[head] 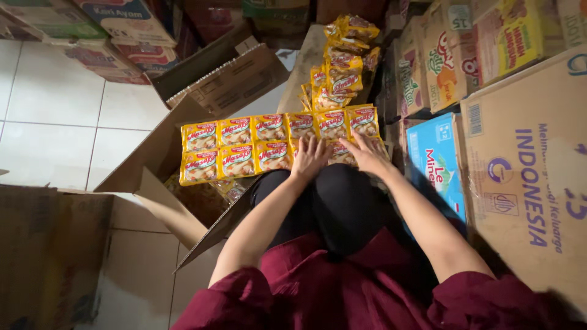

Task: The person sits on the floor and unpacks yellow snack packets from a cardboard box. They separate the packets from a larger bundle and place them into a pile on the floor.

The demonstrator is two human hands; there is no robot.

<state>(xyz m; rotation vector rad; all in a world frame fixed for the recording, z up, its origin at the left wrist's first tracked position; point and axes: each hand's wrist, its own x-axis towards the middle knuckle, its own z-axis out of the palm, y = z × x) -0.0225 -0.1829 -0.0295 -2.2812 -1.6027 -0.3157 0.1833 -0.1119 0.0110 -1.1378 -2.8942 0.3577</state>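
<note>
Head view, looking down over a seated person in a dark red top and black trousers. Item: a joined strip of yellow seasoning sachets, two rows deep, each sachet with a red label band, laid flat across the person's knees and over the mouth of an open cardboard carton that stands just to the left of the legs. Left hand: palm down on the right portion of the strip, fingers spread apart and pressing flat, gripping nothing. Right hand: likewise flat on the strip's right end, just beside the left hand, fingers splayed apart, nothing clasped. Item: a further run of the same sachets, loosely heaped and trailing away from the strip's far right end, up towards the top of the frame over a pale board. Item: more sachets dimly seen inside the carton beneath the strip; count cannot be told. Surroundings, right: stacked cardboard boxes, among them a large brown one with blue print, a blue-faced box near the right forearm, and several brightly printed cartons behind. Surroundings, left: white tiled floor, a brown box edge in the lower corner, and more printed cartons along the far side.
</note>
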